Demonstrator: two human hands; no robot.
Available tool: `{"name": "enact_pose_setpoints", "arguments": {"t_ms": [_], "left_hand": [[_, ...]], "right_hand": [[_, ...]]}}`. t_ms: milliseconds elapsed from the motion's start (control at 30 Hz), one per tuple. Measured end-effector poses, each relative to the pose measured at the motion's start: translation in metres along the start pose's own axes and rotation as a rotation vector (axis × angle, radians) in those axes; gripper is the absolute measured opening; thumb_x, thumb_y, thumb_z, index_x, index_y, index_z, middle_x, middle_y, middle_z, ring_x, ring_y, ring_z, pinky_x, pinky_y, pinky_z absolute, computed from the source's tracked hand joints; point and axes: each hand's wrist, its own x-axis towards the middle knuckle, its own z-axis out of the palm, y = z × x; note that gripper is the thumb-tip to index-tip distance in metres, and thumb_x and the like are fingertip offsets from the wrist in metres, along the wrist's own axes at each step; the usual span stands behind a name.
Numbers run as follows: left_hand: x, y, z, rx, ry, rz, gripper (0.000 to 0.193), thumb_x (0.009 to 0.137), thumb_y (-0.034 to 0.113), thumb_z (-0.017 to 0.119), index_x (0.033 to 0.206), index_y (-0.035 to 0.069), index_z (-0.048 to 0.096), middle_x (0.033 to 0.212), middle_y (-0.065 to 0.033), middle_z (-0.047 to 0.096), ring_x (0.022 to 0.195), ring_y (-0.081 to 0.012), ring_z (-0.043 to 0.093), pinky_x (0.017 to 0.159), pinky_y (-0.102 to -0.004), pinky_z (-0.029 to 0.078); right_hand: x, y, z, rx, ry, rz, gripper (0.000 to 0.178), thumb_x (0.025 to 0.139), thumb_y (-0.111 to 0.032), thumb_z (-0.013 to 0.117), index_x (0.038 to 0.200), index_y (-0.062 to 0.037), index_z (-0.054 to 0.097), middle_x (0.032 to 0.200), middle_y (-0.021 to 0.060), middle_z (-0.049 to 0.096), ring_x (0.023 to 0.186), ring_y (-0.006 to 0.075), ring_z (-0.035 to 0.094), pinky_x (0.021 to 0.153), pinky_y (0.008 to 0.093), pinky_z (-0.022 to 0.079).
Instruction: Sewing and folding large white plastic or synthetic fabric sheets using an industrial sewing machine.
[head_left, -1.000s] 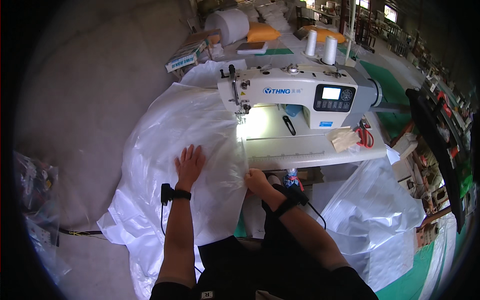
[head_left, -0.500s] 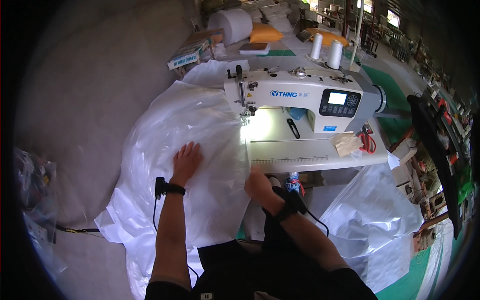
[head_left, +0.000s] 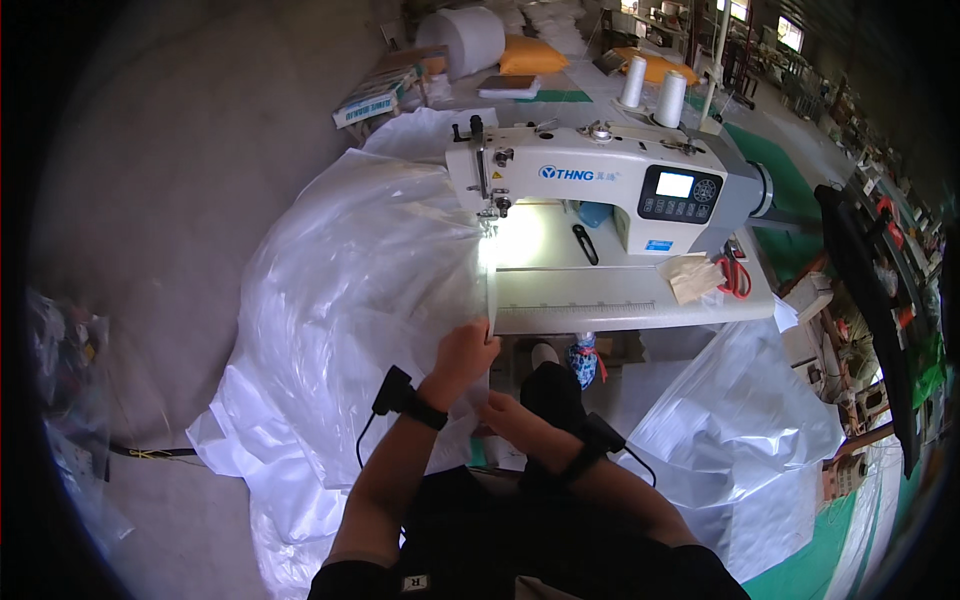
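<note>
A cluttered workshop is stretching away behind the table, its grey floor [head_left: 170, 520] filling the lower left. From my remote post I'm watching a big translucent white sheet [head_left: 330, 290] spreading across the left side, its right edge running up to the lit needle end of the white sewing machine [head_left: 580, 160]. A second heap of pale sheeting [head_left: 735, 440] is hanging well apart, at lower right. What I'm noticing as new is the left hand [head_left: 466, 350]: half a second ago it was lying flat mid-sheet, and now it's gripping the edge just in front of the table, fingers curled closed. The right hand [head_left: 510, 417] is sitting lower, nearer the body, beside that same edge; its fingertips are hiding, so I can't tell whether they're pinching. I'm judging that the work is shifting from smoothing to guiding the edge. Red-handled scissors [head_left: 737, 278] and small black snips [head_left: 585, 245] are lying untouched
</note>
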Motion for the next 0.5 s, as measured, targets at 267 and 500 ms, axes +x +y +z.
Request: {"name": "enact_pose_setpoints", "arguments": {"t_ms": [267, 500], "left_hand": [[-0.047, 0.025, 0.016, 0.202, 0.018, 0.027, 0.012, 0.084, 0.015, 0.054, 0.087, 0.004, 0.057, 0.076, -0.0172, 0.062, 0.069, -0.0391, 0.063, 0.064, -0.0468, 0.051], [-0.079, 0.025, 0.002, 0.139, -0.015, 0.081, 0.012, 0.082, 0.014, 0.056, 0.090, 0.005, 0.058, 0.080, -0.0156, 0.062, 0.073, -0.0379, 0.063, 0.066, -0.0483, 0.049]], "right_hand": [[0.046, -0.070, -0.054, -1.000, 0.592, -0.396, 0.045, 0.088, -0.022, 0.056, 0.125, 0.0028, 0.048, 0.087, 0.0216, 0.067, 0.082, 0.0353, 0.067, 0.070, 0.0407, 0.053], [0.079, -0.066, -0.034, -1.216, 0.617, -0.266, 0.063, 0.079, -0.005, 0.048, 0.136, 0.0140, 0.028, 0.082, 0.0285, 0.064, 0.081, 0.0394, 0.066, 0.070, 0.0458, 0.053]]}}
